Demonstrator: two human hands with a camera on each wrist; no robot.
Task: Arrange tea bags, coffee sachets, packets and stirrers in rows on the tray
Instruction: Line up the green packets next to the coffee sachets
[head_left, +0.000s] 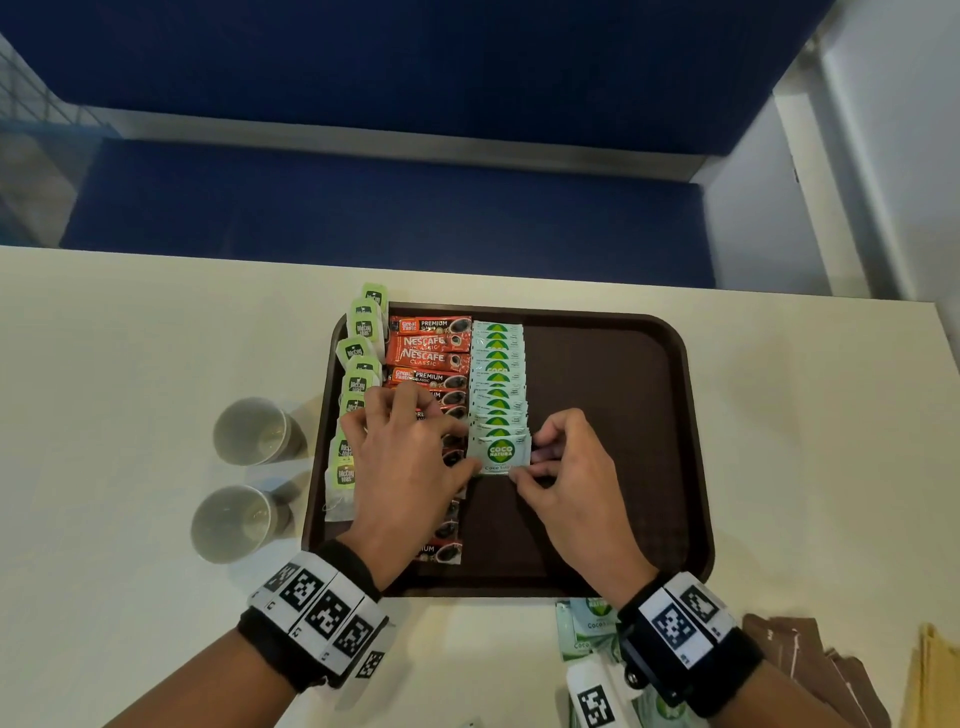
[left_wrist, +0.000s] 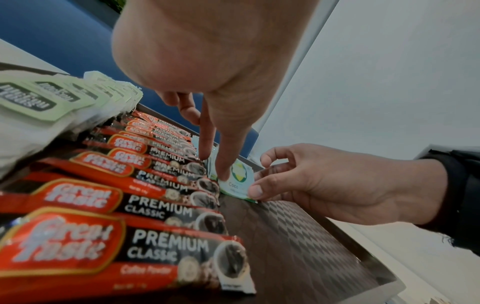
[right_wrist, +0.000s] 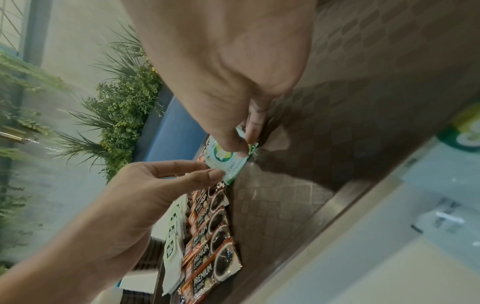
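A brown tray (head_left: 597, 415) holds three rows: green-tagged tea bags (head_left: 358, 374) at its left edge, red coffee sachets (head_left: 428, 348) beside them, then pale Coco Natura sugar packets (head_left: 497, 374). Both hands hold the nearest sugar packet (head_left: 500, 453) at the row's front end. My left hand (head_left: 467, 449) pinches its left edge, thumb on the face (left_wrist: 224, 176). My right hand (head_left: 527, 457) pinches its right edge between thumb and forefinger (right_wrist: 245, 142). The packet (right_wrist: 230, 164) stands tilted against the row, its lower edge on the tray. The left hand covers part of the coffee row.
Two grey paper cups (head_left: 254, 431) (head_left: 234, 522) stand left of the tray. Loose sugar packets (head_left: 587, 629) lie on the table under my right wrist, with brown packets (head_left: 810, 654) and something yellow (head_left: 935, 675) at the front right. The tray's right half (head_left: 623, 493) is bare.
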